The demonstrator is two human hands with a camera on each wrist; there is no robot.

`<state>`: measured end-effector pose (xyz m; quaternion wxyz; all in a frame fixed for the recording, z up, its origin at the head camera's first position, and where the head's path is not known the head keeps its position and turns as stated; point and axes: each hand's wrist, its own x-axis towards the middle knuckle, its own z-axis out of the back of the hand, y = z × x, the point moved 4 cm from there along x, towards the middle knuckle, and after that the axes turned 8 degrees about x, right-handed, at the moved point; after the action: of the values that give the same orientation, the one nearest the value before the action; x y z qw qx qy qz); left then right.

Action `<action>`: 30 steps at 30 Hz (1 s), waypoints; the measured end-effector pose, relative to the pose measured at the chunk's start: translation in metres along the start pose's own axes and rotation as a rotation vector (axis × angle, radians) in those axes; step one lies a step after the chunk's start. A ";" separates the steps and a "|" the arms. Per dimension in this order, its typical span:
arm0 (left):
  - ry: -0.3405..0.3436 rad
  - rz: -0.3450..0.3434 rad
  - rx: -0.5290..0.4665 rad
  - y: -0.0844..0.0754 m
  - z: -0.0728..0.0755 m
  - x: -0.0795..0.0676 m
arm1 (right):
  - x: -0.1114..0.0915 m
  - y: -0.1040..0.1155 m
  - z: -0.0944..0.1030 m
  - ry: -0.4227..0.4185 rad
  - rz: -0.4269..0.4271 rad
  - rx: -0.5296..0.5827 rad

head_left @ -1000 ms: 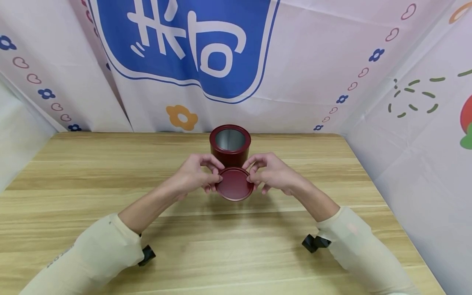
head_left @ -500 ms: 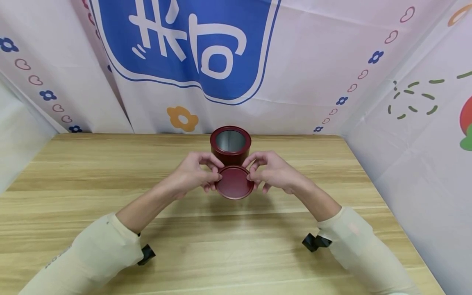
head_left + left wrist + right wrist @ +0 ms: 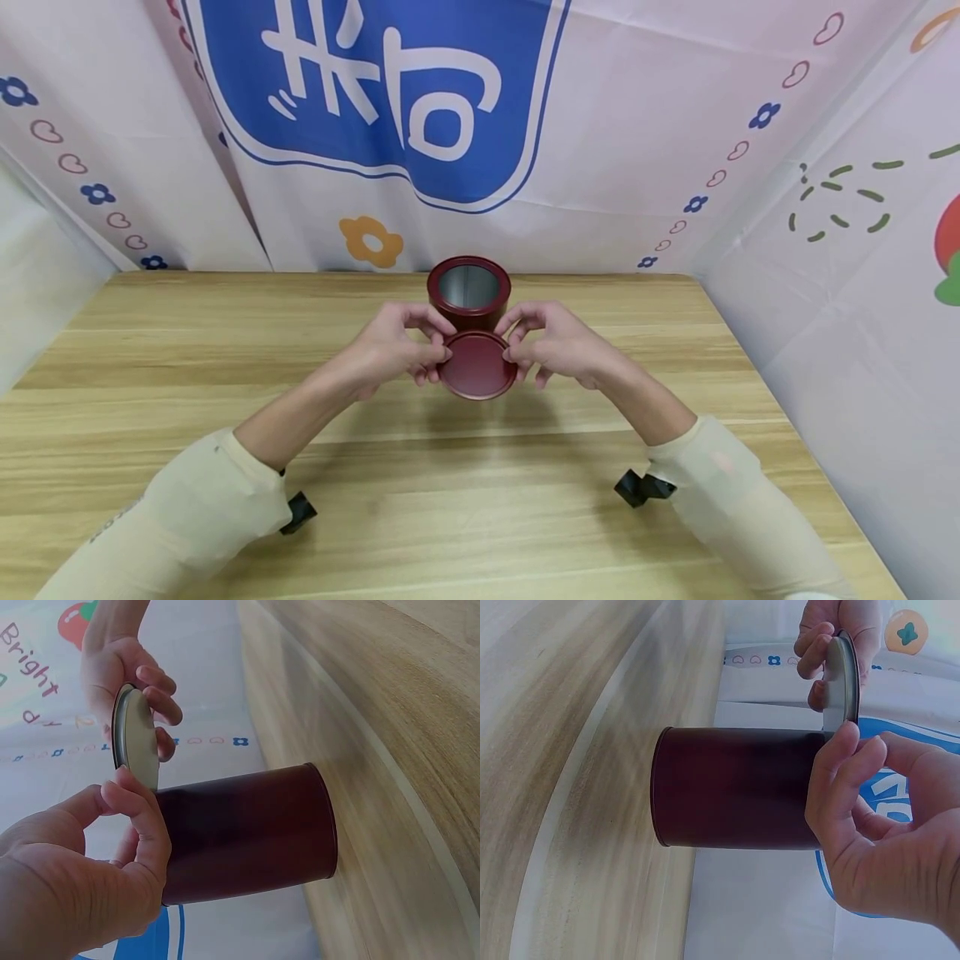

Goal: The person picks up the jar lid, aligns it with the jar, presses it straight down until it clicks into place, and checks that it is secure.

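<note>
A dark red round lid (image 3: 477, 367) is held level above the table, its silvery underside (image 3: 141, 742) showing in the left wrist view. My left hand (image 3: 397, 346) pinches the lid's left edge between thumb and fingers. On the opposite edge my right hand (image 3: 558, 346) pinches it the same way. Just beyond the lid stands a dark red canister (image 3: 735, 787), upright and uncovered, with a grey metal inside (image 3: 468, 287). In the head view the lid hides part of the canister's front wall.
The canister stands near the back edge of a wooden table (image 3: 450, 500). Behind it hangs a white printed cloth (image 3: 615, 125) with a blue badge, and another cloth wall (image 3: 847, 317) borders the right side. Black mounts (image 3: 633, 490) show at both sleeves.
Both hands have moved the lid slightly forward, toward the canister's rim, keeping their hold on it. The canister has stayed in place on the table.
</note>
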<state>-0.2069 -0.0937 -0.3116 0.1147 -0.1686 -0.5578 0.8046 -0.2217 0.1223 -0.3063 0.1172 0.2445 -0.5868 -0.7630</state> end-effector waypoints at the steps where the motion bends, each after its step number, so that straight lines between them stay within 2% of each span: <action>1: 0.000 -0.002 0.000 0.000 0.000 0.000 | 0.000 0.000 0.000 -0.001 0.001 0.000; 30: -0.012 -0.038 -0.020 -0.011 0.005 0.001 | -0.003 0.012 0.004 -0.002 0.043 0.021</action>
<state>-0.2100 -0.0941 -0.3001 0.1249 -0.1545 -0.5697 0.7975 -0.2226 0.1232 -0.2940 0.1302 0.2322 -0.6000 -0.7544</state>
